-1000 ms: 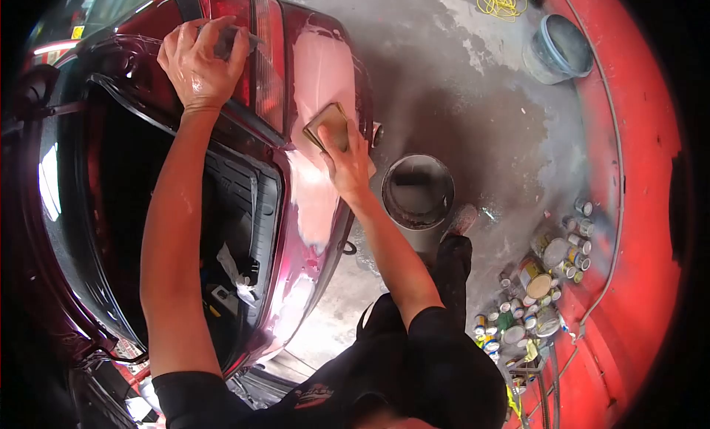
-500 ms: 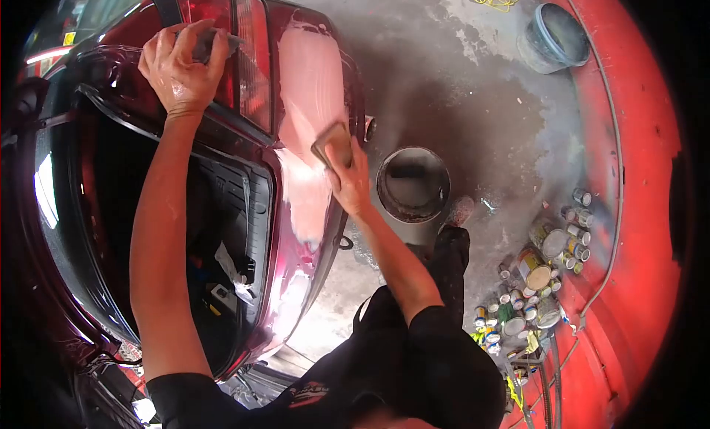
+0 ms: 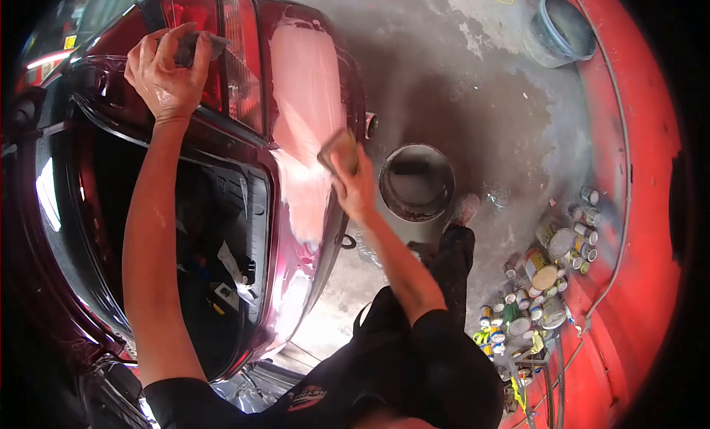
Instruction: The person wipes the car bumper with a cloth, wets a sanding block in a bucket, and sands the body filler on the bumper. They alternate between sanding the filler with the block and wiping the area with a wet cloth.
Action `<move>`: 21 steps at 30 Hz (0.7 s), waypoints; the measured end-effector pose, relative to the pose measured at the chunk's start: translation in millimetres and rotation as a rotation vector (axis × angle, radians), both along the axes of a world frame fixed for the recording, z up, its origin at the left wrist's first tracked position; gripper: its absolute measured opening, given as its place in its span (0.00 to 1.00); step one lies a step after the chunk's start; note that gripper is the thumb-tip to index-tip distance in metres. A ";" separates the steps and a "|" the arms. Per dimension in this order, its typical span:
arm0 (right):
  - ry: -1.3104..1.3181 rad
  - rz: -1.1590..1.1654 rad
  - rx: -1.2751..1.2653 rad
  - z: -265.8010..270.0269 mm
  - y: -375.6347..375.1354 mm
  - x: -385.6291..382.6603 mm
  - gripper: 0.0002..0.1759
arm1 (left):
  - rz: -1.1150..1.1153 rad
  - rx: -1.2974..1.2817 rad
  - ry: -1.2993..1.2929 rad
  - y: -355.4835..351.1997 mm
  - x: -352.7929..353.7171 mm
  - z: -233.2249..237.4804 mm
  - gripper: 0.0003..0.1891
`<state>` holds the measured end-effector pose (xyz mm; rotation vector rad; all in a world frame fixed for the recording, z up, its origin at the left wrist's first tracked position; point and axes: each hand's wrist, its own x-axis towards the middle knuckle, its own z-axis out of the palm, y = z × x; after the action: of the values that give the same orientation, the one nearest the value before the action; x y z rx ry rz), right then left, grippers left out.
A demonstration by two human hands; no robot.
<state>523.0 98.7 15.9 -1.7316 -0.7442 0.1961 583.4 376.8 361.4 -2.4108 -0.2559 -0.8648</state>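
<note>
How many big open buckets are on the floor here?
2. One bucket is beside the person's foot; the other bucket is at upper right, near the red wall. Others may be hidden behind the car.

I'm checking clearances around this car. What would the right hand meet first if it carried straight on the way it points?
Probably the pale patch on the car, just past the block in the right hand; any depth gap is unclear.
</note>
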 end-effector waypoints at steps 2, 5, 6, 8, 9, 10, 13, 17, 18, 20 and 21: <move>-0.087 0.000 -0.090 14.6 34.0 57.9 0.46 | -0.035 -0.043 0.008 4.9 -2.3 -2.3 0.11; -0.022 -0.070 0.011 44.9 104.5 145.1 0.39 | -0.027 -0.075 -0.023 7.8 -1.4 -5.1 0.12; -0.001 -0.089 -0.020 45.7 114.8 151.5 0.38 | -0.029 -0.071 -0.024 8.4 -1.0 -4.2 0.12; -0.030 -0.053 0.032 39.3 105.4 139.4 0.40 | -0.038 -0.076 -0.031 6.3 -0.6 -5.4 0.12; -0.100 -0.068 -0.004 43.0 79.8 104.8 0.41 | -0.032 -0.066 -0.023 2.1 1.2 -3.0 0.12; -0.170 -0.086 -0.040 48.6 53.5 70.0 0.42 | -0.022 -0.054 -0.017 -5.1 0.9 0.0 0.12; -0.100 -0.021 0.047 27.2 21.9 17.2 0.44 | 0.010 -0.086 -0.032 -9.7 1.3 1.0 0.12; -0.046 -0.047 -0.007 35.4 92.9 124.3 0.41 | -0.022 -0.108 -0.036 -0.6 0.5 -4.5 0.12; 0.028 -0.049 0.029 45.2 112.1 155.9 0.41 | -0.031 -0.105 -0.035 -1.4 -0.7 -4.2 0.12; 0.092 -0.013 -0.033 48.0 129.9 182.4 0.40 | -0.019 -0.079 -0.020 -5.1 -0.2 -2.4 0.12; 0.123 0.002 -0.072 51.2 126.6 187.5 0.40 | -0.014 -0.075 -0.015 -9.6 0.1 -1.0 0.12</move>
<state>710.4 225.2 67.1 -1.7700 -0.6555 0.3312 583.5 367.2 360.4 -2.4790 -0.2817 -0.8946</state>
